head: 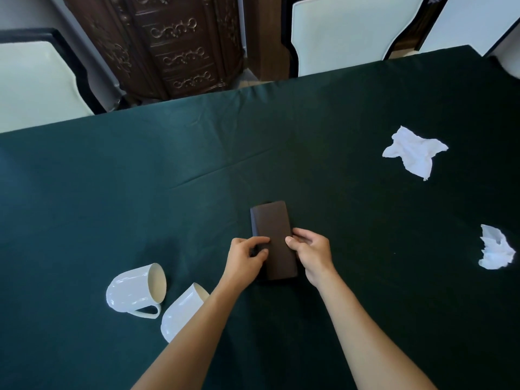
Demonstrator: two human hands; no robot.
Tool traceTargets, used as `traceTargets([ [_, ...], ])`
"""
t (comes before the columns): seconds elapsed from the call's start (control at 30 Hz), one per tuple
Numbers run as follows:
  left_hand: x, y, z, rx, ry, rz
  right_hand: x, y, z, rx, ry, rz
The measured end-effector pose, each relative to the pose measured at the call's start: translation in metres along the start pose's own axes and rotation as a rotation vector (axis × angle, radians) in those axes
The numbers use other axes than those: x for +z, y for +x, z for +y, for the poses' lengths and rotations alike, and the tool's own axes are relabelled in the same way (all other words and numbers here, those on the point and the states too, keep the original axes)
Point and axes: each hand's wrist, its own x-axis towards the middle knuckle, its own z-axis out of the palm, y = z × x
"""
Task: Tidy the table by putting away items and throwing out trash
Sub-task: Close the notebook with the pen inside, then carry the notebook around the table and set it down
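A dark brown wallet-like case (pixel 273 237) lies flat at the centre of a green-clothed desk (pixel 112 192), its long axis running from the lower middle of the frame toward the top, tilted slightly left. The left hand (pixel 245 261) curls its fingers onto the case's left edge, while the right hand (pixel 311 254) pinches the right edge between thumb and bent fingers; whether the case is lifted is hard to tell. Two white mugs lie tipped at lower left: one (pixel 135 291) showing its handle, the other (pixel 183 311) partly behind the left forearm. Two crumpled white tissues sit at right, one (pixel 413 152) higher, one (pixel 495 249) near the frame's edge.
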Motion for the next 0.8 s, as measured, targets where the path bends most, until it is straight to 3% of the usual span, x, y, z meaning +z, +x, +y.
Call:
traceTargets([
  [0.13, -0.006, -0.021, 0.003, -0.098, -0.272, -0.067, -0.004, -0.019, -0.005, -0.006, 0.166, -0.024],
  [0.3, -0.009, -0.053, 0.025, -0.173, -0.687, -0.105, -0.027, -0.064, -0.024, -0.050, 0.383, -0.183],
  [0.43, -0.012, -0.083, 0.047, -0.041, -0.679, -0.054, -0.052, -0.112, -0.035, -0.084, 0.442, -0.243],
  [0.6, -0.036, -0.103, 0.091, 0.165, -0.596, 0.141, -0.090, -0.172, -0.039, -0.149, 0.512, -0.346],
  [0.8, -0.038, -0.149, 0.141, 0.283, -0.781, 0.057, -0.130, -0.230, -0.034, -0.245, 0.510, -0.392],
])
